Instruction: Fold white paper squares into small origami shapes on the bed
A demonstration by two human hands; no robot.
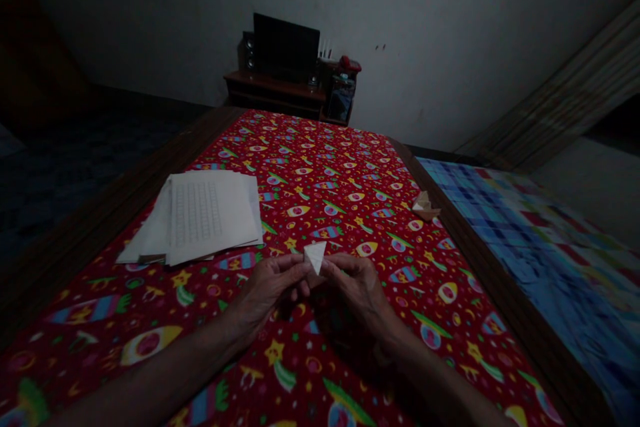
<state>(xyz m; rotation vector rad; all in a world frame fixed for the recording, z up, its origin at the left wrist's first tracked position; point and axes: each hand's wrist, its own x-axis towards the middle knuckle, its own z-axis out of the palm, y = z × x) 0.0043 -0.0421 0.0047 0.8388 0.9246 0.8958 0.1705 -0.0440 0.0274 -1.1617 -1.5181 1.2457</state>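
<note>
Between my two hands is a small piece of folded white paper [315, 256], its visible face a triangle pointing down. My left hand [276, 283] pinches its left side with thumb and fingers. On the right side, my right hand [356, 279] grips the same paper. Both hands are just above a red cloth [300, 373] printed with rockets and stars. To the left lies a stack of paper sheets [215, 213], the top one bearing rows of small boxes. A folded paper boat [425, 207] sits near the cloth's right edge.
Dark wooden edges [435, 190] border the cloth on both sides. Beyond its far end, a dark monitor [286, 47] stands on a low wooden cabinet [275, 87]. A red telephone [350, 65] is beside it. A blue checked cover [480, 207] lies at the right.
</note>
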